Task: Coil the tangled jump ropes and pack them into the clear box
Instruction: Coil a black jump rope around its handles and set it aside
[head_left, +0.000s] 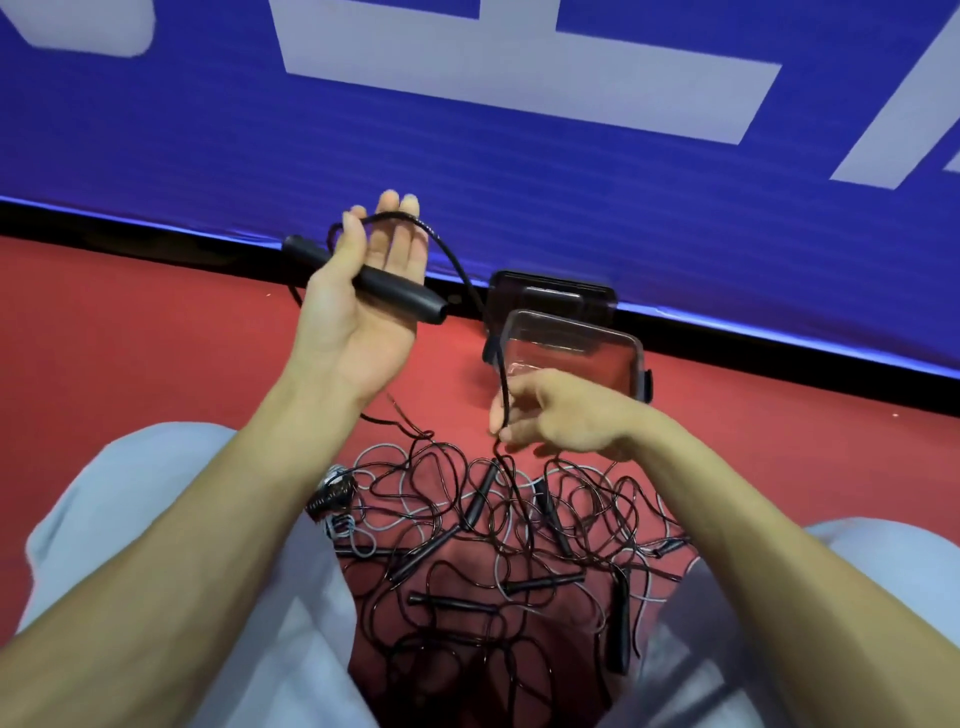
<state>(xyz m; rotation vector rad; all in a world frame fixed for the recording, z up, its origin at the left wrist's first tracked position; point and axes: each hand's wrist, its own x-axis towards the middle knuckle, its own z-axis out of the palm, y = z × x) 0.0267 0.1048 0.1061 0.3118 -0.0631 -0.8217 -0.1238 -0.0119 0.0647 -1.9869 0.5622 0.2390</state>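
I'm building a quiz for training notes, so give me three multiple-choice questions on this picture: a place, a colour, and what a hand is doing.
1. Where is the clear box? A) on a shelf B) on the floor by the blue banner C) on a chair
2. What colour is the floor? A) red B) green C) grey
3. What is the right hand doing? A) lying flat B) making an empty fist C) pinching the black cord
B: it stands at the banner's foot. A: it is plainly red. C: its fingers close on the cord leading to the left hand, which holds a black handle.
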